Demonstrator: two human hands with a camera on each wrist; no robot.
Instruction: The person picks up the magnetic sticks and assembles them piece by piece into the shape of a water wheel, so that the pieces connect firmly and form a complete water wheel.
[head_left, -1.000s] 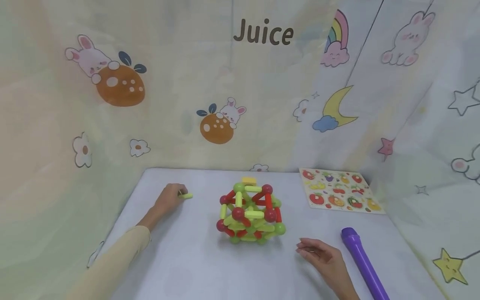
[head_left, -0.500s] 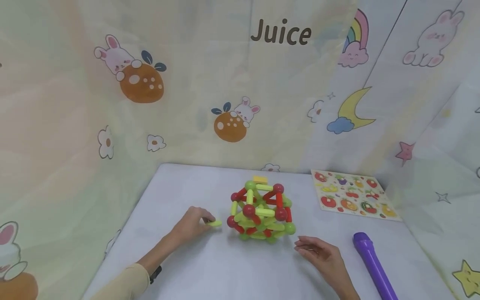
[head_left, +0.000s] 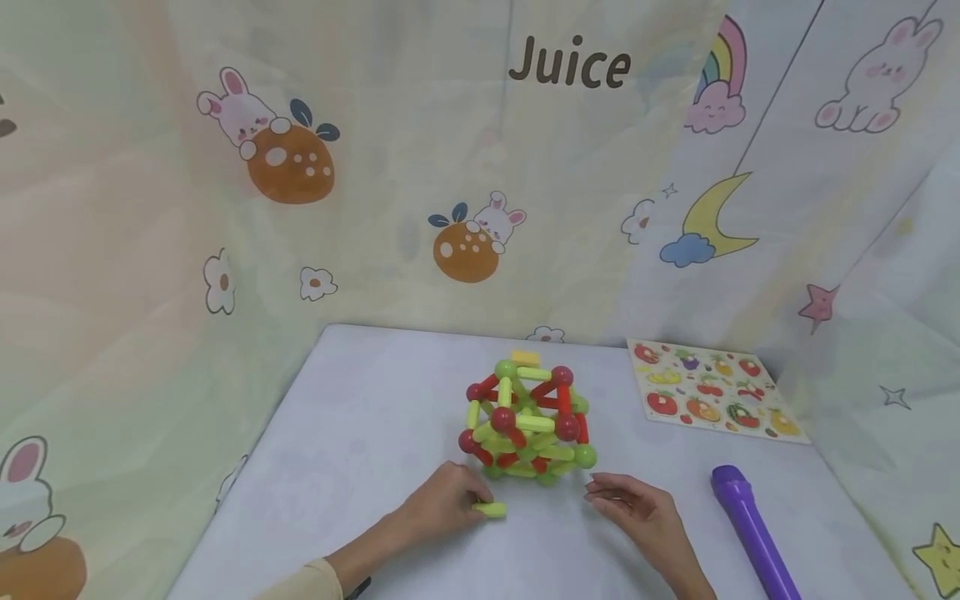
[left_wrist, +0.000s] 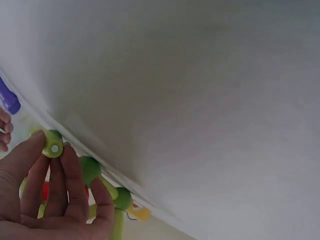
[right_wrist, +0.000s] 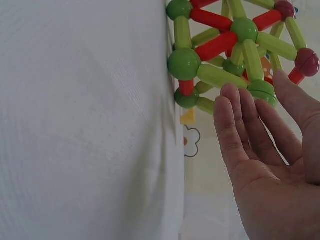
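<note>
A yellow-green magnetic rod [head_left: 491, 509] is pinched between the thumb and fingers of my left hand [head_left: 447, 502], just in front of the ball-and-rod structure. In the left wrist view the rod [left_wrist: 53, 146] points its round end, with a pale dot, at the camera. The structure [head_left: 535, 423] of red and green balls joined by red and yellow-green rods stands mid-table. To its right, my right hand [head_left: 643, 518] holds nothing, its fingers loosely bent. In the right wrist view, its fingertips overlap the structure's lower green ball [right_wrist: 262, 92].
A purple microphone-shaped stick [head_left: 753, 532] lies right of my right hand. At the back right is a fruit puzzle board [head_left: 715, 391]. A small yellow block [head_left: 526, 358] sits behind the structure. Printed cloth [head_left: 420, 150] hangs behind the white table [head_left: 360, 400].
My left hand has carried the yellow-green rod from the far left of the table to the front of the structure. My right hand has barely moved. The head view has shifted somewhat left.
</note>
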